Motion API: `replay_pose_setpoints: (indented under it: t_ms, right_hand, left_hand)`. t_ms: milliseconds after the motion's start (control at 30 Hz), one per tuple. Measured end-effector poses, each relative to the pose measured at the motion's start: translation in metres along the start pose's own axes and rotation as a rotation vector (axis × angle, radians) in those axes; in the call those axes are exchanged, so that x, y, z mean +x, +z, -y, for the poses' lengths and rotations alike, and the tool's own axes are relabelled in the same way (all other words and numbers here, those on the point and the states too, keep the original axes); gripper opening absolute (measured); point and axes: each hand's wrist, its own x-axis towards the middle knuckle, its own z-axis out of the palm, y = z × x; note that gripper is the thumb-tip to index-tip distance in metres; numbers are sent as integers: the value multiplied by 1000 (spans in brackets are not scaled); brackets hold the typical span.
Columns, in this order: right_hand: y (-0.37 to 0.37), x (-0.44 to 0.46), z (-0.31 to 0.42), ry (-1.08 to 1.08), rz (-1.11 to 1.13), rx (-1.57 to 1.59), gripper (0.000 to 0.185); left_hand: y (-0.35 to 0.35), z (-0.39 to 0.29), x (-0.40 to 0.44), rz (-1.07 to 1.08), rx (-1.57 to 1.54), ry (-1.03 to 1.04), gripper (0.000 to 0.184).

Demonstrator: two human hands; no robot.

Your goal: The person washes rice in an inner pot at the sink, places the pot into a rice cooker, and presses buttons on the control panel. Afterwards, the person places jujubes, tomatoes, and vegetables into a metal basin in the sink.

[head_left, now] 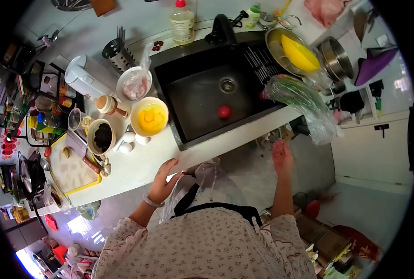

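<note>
My left hand (161, 187), with a bracelet at the wrist, hovers at the counter's front edge with its fingers apart and nothing in it. My right hand (282, 159) hangs in front of the counter below the sink's right side; its fingers are too blurred to make out. Inside the black sink (188, 116) lies a round red tomato-like item (224, 111). A plastic bag of green vegetables (294, 94) rests over the sink's right corner, above my right hand. Left of the sink stand a bowl of cracked eggs (151, 119) and whole white eggs (126, 147).
A bowl of dark pieces (102, 137), a cutting board (72, 169) with a cleaver (79, 148), and a white kettle (87, 76) crowd the left counter. A black faucet (224, 30) overhangs the sink. Metal bowls and a yellow basin (300, 53) stand at the right.
</note>
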Motion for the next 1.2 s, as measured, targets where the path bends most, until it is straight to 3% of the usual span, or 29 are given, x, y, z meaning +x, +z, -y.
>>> replay_pose_setpoints:
  t_ms: [267, 467, 667, 833, 900, 967, 1100, 1200]
  right_hand:
    - [-1, 27, 90, -205, 47, -162, 26]
    - [7, 71, 155, -347, 81, -410, 21]
    - [-3, 97, 210, -321, 112, -424, 22]
    - [41, 133, 220, -256, 186, -475, 26]
    - [59, 160, 219, -466, 286, -639, 31]
    - [75, 193, 222, -532, 264, -955, 38]
    - [99, 255, 219, -709, 270, -1164, 45]
    - [88, 301, 205, -1040, 244, -1517, 44]
  left_hand:
    - [47, -19, 23, -5, 25, 72, 43]
    - [99, -39, 80, -137, 122, 33, 41]
    - [143, -79, 150, -126, 208, 128, 36]
    - [153, -84, 162, -130, 206, 73, 37]
    - [151, -82, 162, -96, 225, 64, 38]
    - [145, -78, 161, -84, 230, 57, 38]
    - [138, -81, 166, -94, 222, 32, 40]
    - [137, -72, 169, -85, 233, 60, 41]
